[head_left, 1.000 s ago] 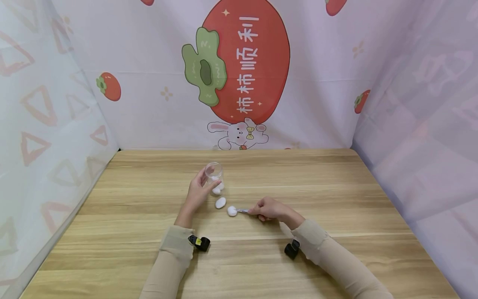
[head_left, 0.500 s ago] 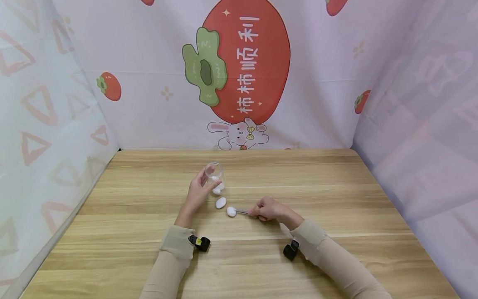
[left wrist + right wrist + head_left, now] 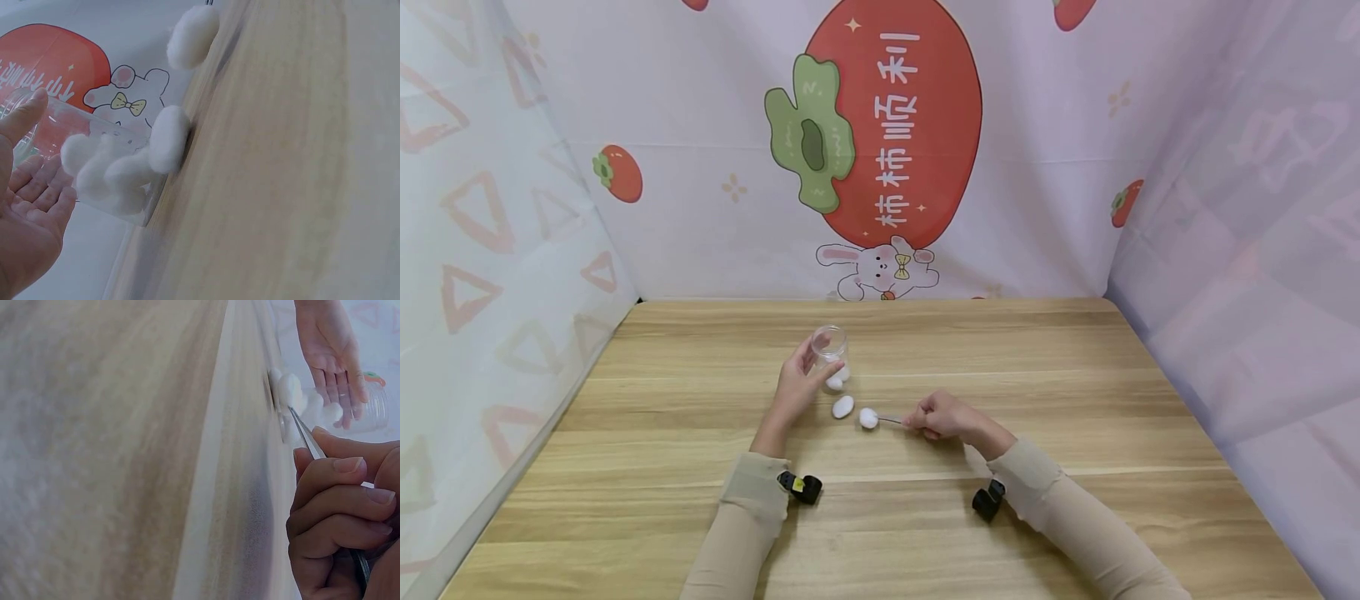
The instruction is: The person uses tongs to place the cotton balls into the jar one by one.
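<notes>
My left hand (image 3: 797,386) holds an open clear jar (image 3: 830,342) upright, thumb on one side and fingers on the other. Inside the jar lie several white cotton balls (image 3: 103,172). One loose cotton ball (image 3: 843,407) rests on the table just in front of it. My right hand (image 3: 942,416) pinches metal tweezers (image 3: 306,434), whose tips grip another cotton ball (image 3: 868,418). In the left wrist view that cotton ball (image 3: 194,37) appears slightly off the tabletop.
Wood-grain table (image 3: 880,533) lies under both hands. A printed cloth (image 3: 700,100) hangs behind the table, with more cloth at both sides. Black wrist cameras are strapped over the beige sleeves (image 3: 1075,525).
The right hand, with tweezers and cotton ball, has shifted slightly away from me and to the right. The left hand and jar have stayed in place.
</notes>
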Tool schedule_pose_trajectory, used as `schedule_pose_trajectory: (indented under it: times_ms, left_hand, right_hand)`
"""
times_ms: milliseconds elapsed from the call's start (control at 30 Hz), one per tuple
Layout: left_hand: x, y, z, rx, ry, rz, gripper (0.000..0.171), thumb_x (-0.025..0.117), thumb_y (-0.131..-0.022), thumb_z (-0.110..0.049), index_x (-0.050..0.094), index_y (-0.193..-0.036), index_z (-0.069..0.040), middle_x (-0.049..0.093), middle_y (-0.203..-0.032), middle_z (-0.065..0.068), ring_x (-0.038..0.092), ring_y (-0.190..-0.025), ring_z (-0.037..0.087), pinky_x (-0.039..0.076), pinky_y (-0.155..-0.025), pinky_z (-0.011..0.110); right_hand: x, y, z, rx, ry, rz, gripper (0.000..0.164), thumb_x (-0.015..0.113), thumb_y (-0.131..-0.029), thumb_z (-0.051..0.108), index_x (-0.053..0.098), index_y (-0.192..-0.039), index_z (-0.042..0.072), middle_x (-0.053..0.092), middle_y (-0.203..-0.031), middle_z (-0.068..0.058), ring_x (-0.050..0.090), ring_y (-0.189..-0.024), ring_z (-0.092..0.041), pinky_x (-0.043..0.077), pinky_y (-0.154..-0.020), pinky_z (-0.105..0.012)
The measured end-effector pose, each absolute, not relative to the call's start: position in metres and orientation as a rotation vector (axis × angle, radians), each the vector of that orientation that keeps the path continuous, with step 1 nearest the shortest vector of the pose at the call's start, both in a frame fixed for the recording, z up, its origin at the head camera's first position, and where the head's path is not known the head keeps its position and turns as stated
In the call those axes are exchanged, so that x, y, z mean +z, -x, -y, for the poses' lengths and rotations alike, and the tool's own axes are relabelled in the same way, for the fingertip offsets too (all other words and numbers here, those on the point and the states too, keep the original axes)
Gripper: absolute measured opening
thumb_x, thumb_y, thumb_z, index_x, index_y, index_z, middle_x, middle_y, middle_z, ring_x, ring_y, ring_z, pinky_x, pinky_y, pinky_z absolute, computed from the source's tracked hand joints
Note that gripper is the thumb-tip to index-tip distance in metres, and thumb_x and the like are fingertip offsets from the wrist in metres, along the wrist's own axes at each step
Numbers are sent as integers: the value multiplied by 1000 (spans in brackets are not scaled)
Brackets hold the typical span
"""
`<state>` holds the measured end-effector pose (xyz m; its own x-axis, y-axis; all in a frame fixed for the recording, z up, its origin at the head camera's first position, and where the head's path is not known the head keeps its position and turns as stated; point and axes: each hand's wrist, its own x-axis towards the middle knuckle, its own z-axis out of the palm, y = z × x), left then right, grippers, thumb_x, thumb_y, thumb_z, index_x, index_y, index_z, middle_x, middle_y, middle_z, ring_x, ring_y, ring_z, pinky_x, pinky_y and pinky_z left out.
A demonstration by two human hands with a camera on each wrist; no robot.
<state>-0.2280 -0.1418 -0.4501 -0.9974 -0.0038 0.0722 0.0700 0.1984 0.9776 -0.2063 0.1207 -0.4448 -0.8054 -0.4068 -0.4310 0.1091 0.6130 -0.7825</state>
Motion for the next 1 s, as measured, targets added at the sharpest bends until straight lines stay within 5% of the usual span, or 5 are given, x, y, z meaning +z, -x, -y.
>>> schedule_pose_trajectory:
  times_ms: [1000]
  left_hand:
    - [-450, 227, 142, -1962, 75, 2384, 75, 73, -86, -20, 33, -148, -5, 38, -155, 15, 32, -147, 30, 26, -126, 39]
  right_hand:
    - [-410, 211, -121, -1262, 327, -2269, 31, 61, -94, 19, 57, -78, -7, 42, -51, 5, 34, -50, -8, 24, -46, -17]
